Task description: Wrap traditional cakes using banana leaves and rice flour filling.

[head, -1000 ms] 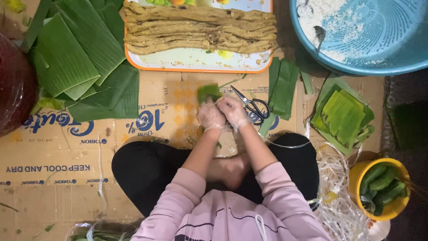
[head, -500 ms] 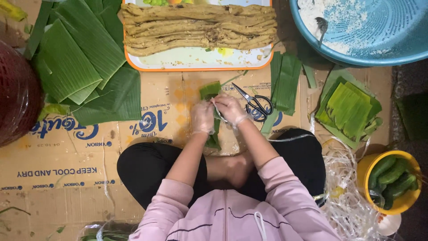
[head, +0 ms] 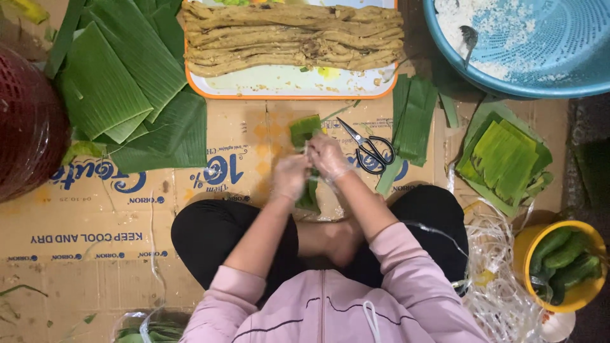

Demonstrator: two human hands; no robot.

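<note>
I sit cross-legged on flattened cardboard. Both gloved hands grip one green leaf-wrapped roll (head: 306,131) that stands on end before my legs. My left hand (head: 289,177) clasps its lower part, where the leaf shows below the fingers. My right hand (head: 328,156) closes around its middle, just under the free top end. Thin white string seems to run between the fingers. Black-handled scissors (head: 367,149) lie just right of my right hand.
An orange-rimmed tray (head: 286,87) of long tan strips lies ahead. Banana leaves (head: 121,89) are stacked at left beside a red basket (head: 25,140). Leaf strips (head: 413,117), cut leaf squares (head: 505,155), a blue basin (head: 527,44), a yellow bucket (head: 559,263) and loose string (head: 502,286) fill the right.
My hands have drawn apart slightly along the roll, the left sliding lower toward my legs. The roll now stands longer between them.
</note>
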